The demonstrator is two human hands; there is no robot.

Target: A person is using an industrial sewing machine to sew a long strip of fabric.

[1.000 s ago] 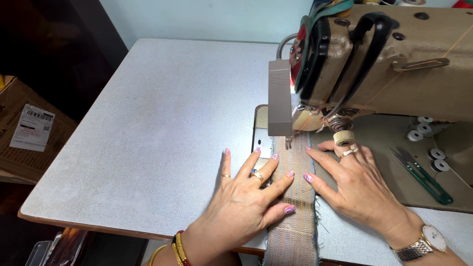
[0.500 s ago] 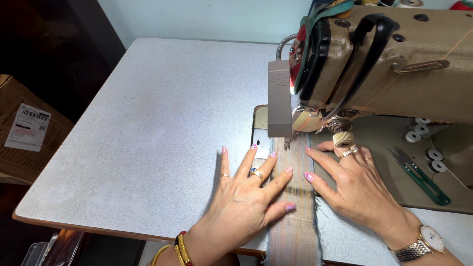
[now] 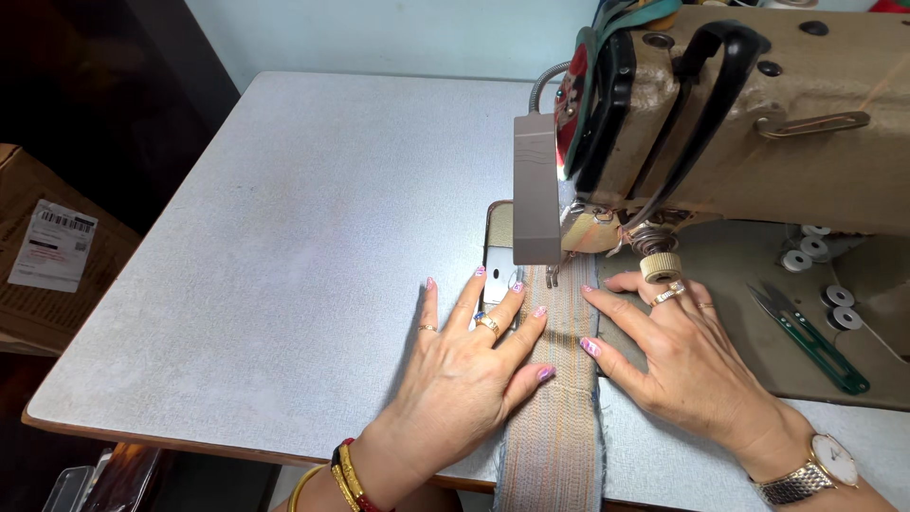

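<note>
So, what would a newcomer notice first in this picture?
First the tan industrial sewing machine at the upper right of the grey table. Below its needle lies a striped fabric strip, pressed flat by the left hand and the right hand on either side. Green thread snips lie at the far right.

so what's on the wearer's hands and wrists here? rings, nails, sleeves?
Left hand: pink nails, gold rings on two fingers, gold and red bangles at the wrist. Right hand: pink nails, gold rings, a metal-band watch with a white dial. No sleeves in view.
</note>
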